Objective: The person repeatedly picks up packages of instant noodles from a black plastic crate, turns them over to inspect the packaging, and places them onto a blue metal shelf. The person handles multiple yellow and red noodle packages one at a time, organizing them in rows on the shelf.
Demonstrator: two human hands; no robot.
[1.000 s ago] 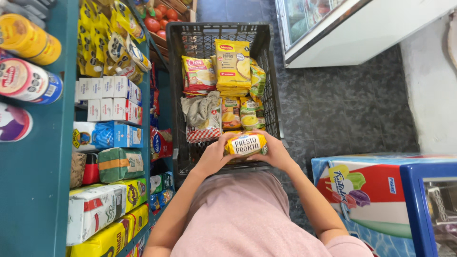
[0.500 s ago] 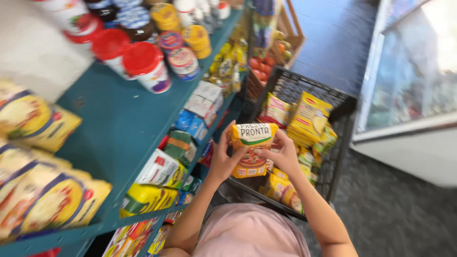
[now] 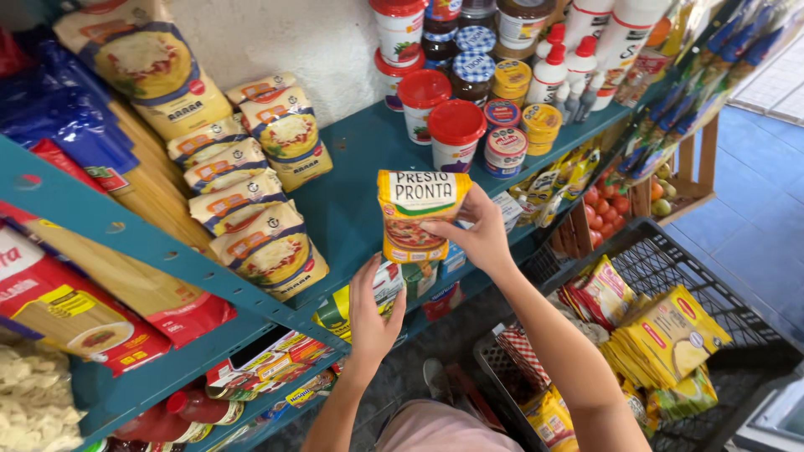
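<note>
Raised from the cart, yellow packet [image 3: 416, 214] in right hand [image 3: 471, 233] now hovers over open teal shelf [image 3: 352, 201].

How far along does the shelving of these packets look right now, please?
Done: a stack of similar packets already lies on the teal shelf. In hand: the right hand holds a yellow packet above the shelf; the left hand is below, empty. Left: many packets remain in the black basket.

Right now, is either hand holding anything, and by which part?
The right hand holds a yellow packet by its right edge. The left hand is open below it, holding nothing.
</note>
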